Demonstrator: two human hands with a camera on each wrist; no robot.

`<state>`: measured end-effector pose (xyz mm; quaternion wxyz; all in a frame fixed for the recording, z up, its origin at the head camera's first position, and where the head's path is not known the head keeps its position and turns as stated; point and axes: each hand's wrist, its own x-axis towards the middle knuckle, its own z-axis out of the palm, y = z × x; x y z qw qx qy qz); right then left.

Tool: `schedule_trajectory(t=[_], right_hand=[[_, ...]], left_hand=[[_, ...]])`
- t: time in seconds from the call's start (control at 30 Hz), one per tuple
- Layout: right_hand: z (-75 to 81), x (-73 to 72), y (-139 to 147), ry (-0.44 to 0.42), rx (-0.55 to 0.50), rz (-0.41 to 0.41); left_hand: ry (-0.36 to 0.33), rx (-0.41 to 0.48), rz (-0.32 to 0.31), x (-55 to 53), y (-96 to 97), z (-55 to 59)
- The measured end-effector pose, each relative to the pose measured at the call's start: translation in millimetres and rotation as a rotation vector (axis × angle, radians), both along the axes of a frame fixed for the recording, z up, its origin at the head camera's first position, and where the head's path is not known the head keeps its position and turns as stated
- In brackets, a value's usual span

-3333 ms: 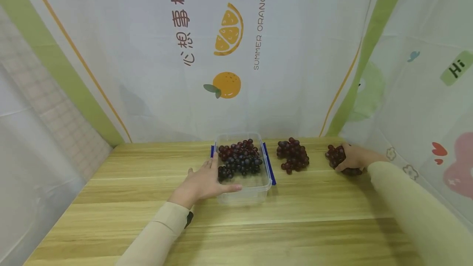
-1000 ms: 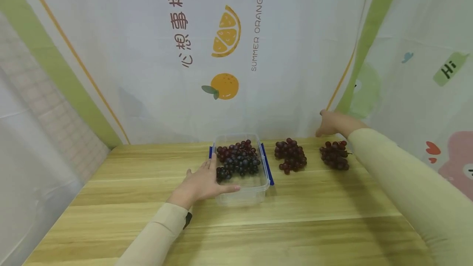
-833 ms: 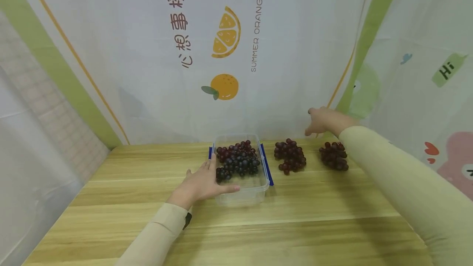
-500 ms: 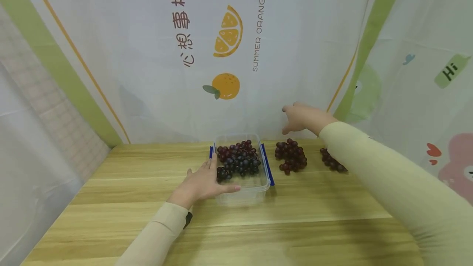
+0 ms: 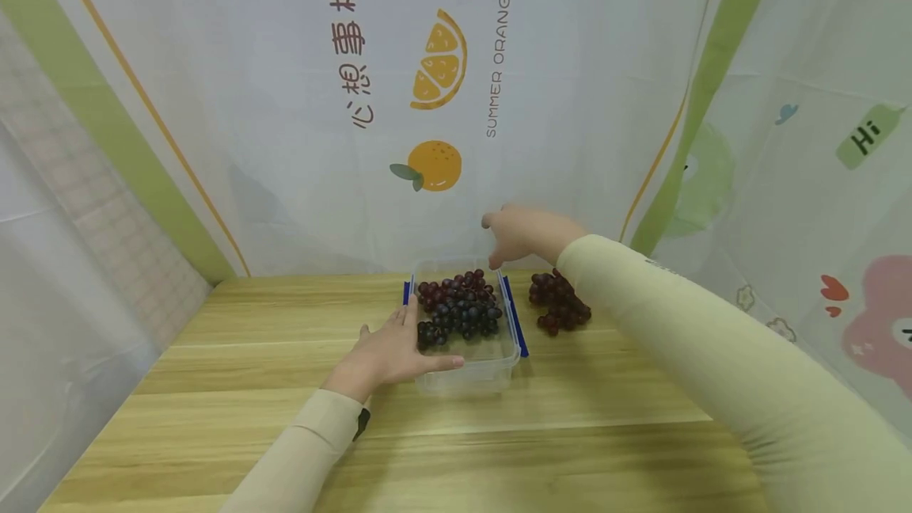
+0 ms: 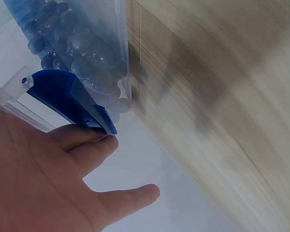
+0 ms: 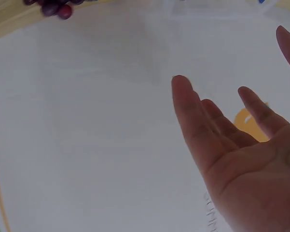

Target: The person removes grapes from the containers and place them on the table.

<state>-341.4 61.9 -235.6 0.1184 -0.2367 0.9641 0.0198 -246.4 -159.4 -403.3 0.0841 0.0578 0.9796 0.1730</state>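
Note:
A clear plastic container (image 5: 470, 374) with blue side latches stands on the table, with dark red and nearly black grapes (image 5: 466, 315) inside. My left hand (image 5: 388, 351) rests against its left side, fingers straight and thumb over the near rim. In the left wrist view, fingertips touch a blue latch (image 6: 70, 96). Bare and with fingers spread, my right hand (image 5: 523, 232) hovers over the container's far right corner. The right wrist view shows its palm (image 7: 260, 179) with nothing held. A red grape bunch (image 5: 559, 303) lies right of the container, partly covered by the right sleeve.
The wooden table (image 5: 285, 386) ends at the back against a white curtain (image 5: 285, 180) printed with oranges. Another patterned curtain (image 5: 805, 204) hangs at the right. My right sleeve (image 5: 684, 331) crosses the table's right side and hides what lies beneath it.
My right hand has let go of the far-right grape bunch, risen and moved left to the container. That bunch is now hidden behind the sleeve. The left hand has stayed on the container.

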Motion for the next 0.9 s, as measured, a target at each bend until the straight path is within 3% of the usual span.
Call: schedule_trajectory(t=[0.23, 0.43, 0.67, 0.9], right_hand=[[-14.8, 5.5, -28.8, -0.039, 0.020, 0.079], [-39.8, 4.5, -47.9, -0.032, 0.066, 0.132], [-70.3, 5.7, -60.1, -0.079, 0.071, 0.148], [-84.3, 8.0, -65.7, -0.110, 0.061, 0.157]], left_hand=[[-0.001, 0.001, 0.000, -1.6, -1.8, -1.5], [0.008, 0.002, -0.005, -2.8, -2.0, -3.1], [0.012, 0.007, -0.010, -2.1, -1.9, -3.1], [0.001, 0.004, -0.016, -2.3, -2.8, -2.0]])
